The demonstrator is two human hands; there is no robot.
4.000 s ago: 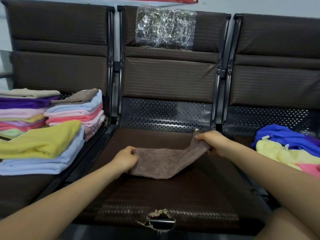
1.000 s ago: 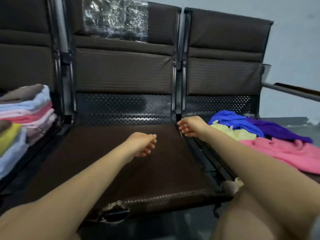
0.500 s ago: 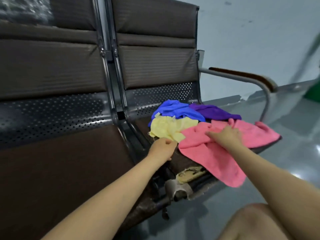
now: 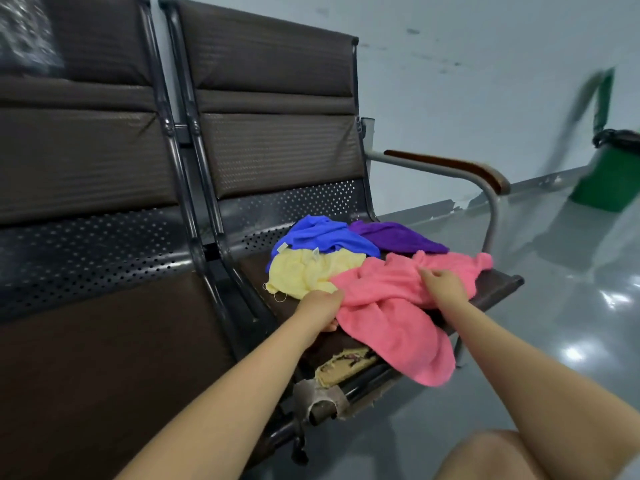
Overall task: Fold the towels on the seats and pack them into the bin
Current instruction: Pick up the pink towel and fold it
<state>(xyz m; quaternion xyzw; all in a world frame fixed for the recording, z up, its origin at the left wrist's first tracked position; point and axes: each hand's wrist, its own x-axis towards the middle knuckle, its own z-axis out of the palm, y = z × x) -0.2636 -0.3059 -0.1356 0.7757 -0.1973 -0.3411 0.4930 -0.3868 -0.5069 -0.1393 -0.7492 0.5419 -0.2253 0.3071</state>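
Hands meet the pink towel (image 4: 391,306) on the bench (image 4: 498,285). Our left hand (image 4: 320,306) pinches its near edge; our right hand (image 4: 445,284) grips its bunched middle. Yellow towel (image 4: 304,273) lies just beside.

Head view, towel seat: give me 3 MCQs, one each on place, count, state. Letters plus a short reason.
1. Where does the pink towel lie?
A. flat in the seat's middle
B. over the seat's front edge, partly hanging
C. on the armrest

2. How many loose towels are on this seat?
A. two
B. four
C. six

3. What is the right hand doing?
A. resting on the floor
B. holding the armrest
C. closed on pink towel fabric

Answers:
1 B: its lower part droops past the seat's edge.
2 B: pink, yellow towel, blue towel and purple towel, all unfolded.
3 C: its fingers pinch a bunched ridge of the pink cloth; the left hand sits at the towel's left edge, its grip hidden.
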